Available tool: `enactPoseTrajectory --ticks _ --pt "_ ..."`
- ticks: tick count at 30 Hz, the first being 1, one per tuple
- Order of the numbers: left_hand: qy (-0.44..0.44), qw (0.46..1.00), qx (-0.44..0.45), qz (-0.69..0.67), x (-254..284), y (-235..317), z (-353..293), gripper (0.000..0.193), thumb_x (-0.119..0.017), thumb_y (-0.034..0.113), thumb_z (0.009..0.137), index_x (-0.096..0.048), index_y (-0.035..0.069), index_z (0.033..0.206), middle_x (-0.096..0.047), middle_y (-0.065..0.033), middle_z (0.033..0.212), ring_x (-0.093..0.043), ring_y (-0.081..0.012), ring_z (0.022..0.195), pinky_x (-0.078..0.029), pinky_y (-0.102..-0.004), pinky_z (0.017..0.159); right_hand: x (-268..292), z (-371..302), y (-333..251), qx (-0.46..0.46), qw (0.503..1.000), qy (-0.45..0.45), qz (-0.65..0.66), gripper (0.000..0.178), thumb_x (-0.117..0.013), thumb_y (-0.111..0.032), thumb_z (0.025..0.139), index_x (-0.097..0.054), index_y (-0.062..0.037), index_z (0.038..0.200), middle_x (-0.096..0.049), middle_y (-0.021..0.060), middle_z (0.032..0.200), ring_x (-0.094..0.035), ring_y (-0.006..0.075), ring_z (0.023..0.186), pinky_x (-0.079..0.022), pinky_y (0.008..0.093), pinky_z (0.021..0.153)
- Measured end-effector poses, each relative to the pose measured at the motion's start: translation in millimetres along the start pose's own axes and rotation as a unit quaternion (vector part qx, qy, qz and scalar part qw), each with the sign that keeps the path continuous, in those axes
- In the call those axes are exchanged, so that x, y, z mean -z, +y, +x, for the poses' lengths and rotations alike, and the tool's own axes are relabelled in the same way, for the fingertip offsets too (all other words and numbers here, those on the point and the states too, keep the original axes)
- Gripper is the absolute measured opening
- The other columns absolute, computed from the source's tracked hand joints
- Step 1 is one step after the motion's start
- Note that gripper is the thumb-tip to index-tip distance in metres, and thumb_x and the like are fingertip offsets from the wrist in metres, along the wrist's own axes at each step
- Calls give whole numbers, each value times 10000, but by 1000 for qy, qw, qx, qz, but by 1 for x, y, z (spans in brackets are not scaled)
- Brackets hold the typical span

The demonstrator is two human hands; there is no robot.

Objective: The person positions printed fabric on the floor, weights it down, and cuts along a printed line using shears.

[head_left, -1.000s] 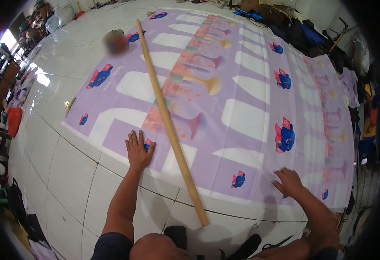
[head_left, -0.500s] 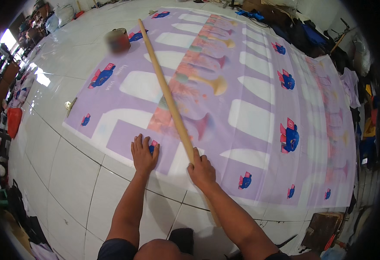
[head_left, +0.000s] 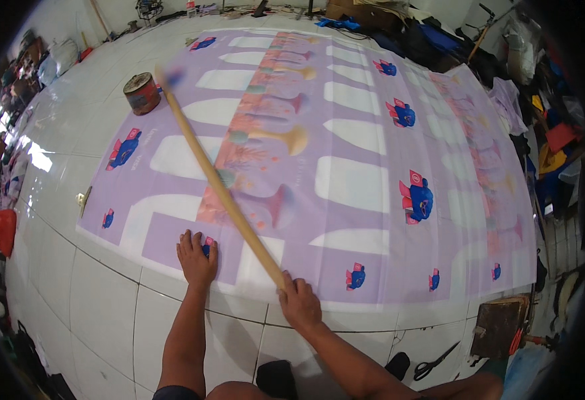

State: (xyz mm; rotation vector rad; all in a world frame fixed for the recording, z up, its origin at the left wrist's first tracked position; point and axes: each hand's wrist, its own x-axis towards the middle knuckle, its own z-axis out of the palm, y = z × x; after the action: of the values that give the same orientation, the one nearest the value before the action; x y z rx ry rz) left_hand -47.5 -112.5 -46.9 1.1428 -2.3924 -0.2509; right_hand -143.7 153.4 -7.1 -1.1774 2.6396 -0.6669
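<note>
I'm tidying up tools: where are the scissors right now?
Head view, lower right: the scissors lie on the tiled floor, nearer than the printed sheet, left of a brown boxy object.

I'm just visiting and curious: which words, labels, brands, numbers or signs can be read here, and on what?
Printed sheet: pale lettering toward the left, too small and faint to read.
Largest blue-and-pink figure: a round mark on its pink patch, too small to read.
Tin: no readable label.

Tan pole [head_left: 218, 186] slanting across lilac printed sheet [head_left: 306, 275], spread flat.
</note>
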Motion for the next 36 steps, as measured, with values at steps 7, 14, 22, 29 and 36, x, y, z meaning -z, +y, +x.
enactPoseTrajectory --ticks 7,14,22,29,36 --pt "-16 1000 7 11 5 -5 0 498 -602 380 894 -544 33 1246 -433 -235 1407 -359 -423 1349 -234 -534 1139 28 22 52 -73 993 50 -77 497 -612 -271 902 -494 -108 1357 -537 122 970 -581 311 869 -533 446 708" --pt "-16 1000 2 10 7 -6 0 485 -595 369 900 -546 33 1246 -434 -243 1410 -367 -432 1340 -235 -536 1138 55 24 122 -162 974 96 -128 505 -594 -265 915 -476 -106 1380 -531 152 1032 -570 333 927 -523 452 769" --pt "23 998 21 57 9 -1 -5 486 -599 353 910 -558 8 1250 -479 -253 1363 -423 -410 1295 -313 -537 1074 92 22 196 -256 942 135 -168 497 -578 -264 933 -442 -96 1380 -536 164 1057 -576 351 962 -535 458 772" --pt "86 951 288 67 48 -16 -40 508 -643 333 887 -529 -8 1245 -531 -234 1237 -478 -398 1184 -369 -492 1003 118 5 255 -332 915 147 -173 467 -524 -277 969 -433 -91 1388 -519 193 1087 -571 373 984 -524 483 797" --pt "99 960 254 58 43 -41 -62 534 -614 334 921 -483 -48 1271 -505 -251 1272 -446 -409 1228 -334 -506 1047 143 14 285 -334 921 177 -89 442 -467 -281 996 -434 -70 1383 -537 249 1093 -569 420 989 -482 510 834"
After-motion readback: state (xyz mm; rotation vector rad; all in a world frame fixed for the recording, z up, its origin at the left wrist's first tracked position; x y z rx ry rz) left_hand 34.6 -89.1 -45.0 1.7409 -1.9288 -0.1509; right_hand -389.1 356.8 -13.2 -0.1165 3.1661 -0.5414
